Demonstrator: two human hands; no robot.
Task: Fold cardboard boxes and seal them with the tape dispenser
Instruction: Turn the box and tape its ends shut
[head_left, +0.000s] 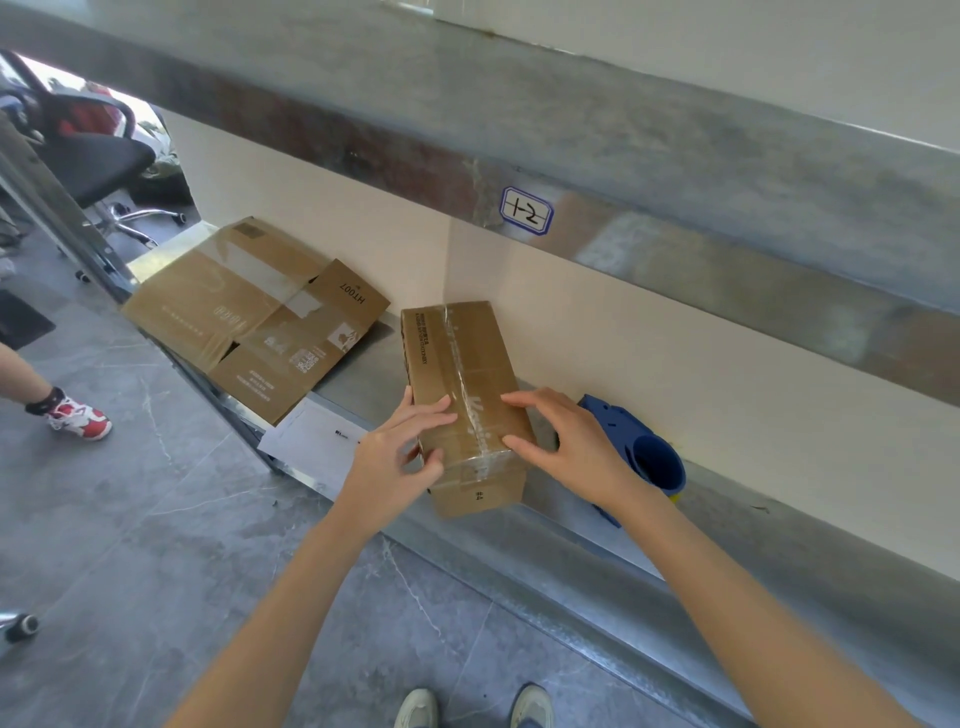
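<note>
While the small taped cardboard box (462, 400) lies on the steel shelf (571, 535) with its near end jutting over the front edge, both hands rest on its near end. The left hand (400, 457) curls around the box's left edge, thumb at the near corner and fingers laid on top. The right hand (566, 447) lies on the right side of the lid with fingers spread, clasping nothing. A strip of clear tape (467, 384) runs lengthwise down the lid and over the near end. Just beside the box on the right, partly behind the right wrist, lies a blue tape dispenser (644, 457). Farther left on the shelf, a flattened cardboard box (249, 317) lies apart, over a white sheet of paper (311, 441).
</note>
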